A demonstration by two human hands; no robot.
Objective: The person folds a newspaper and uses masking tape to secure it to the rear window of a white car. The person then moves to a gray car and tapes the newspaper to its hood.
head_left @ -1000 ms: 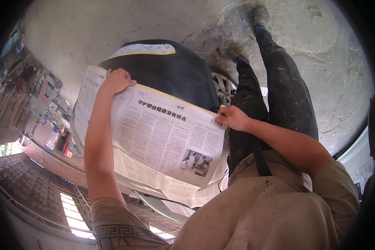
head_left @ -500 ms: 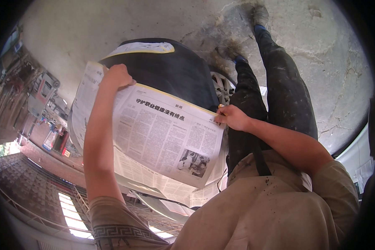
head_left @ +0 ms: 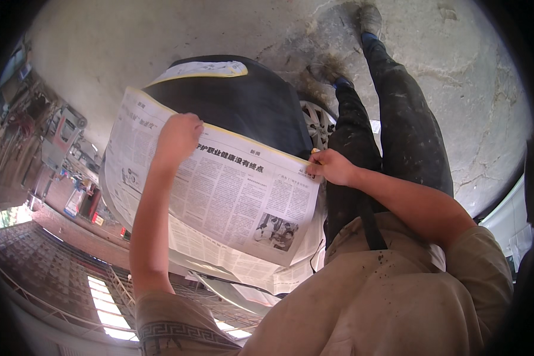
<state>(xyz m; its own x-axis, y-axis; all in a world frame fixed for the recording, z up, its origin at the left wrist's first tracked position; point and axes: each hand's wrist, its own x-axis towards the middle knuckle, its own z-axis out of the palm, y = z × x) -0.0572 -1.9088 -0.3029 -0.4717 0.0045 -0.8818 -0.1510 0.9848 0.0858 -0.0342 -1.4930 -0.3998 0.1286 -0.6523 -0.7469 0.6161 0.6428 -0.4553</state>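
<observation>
Left hand [head_left: 178, 137]: closed on the upper edge of the newspaper sheet [head_left: 231, 196], fingers curled over it. Right hand [head_left: 331, 167]: pinched the sheet's upper right corner. Newspaper sheet: held spread flat against the dark car body panel [head_left: 243, 104], just beside the wheel [head_left: 318, 123]; further sheets [head_left: 237, 264] lay beneath its lower edge. Masking paper strip [head_left: 199, 70]: ran along the panel's far edge. Person's dark spattered trousers [head_left: 397, 130] and shoes [head_left: 371, 18]: stood on the concrete floor [head_left: 160, 35]
</observation>
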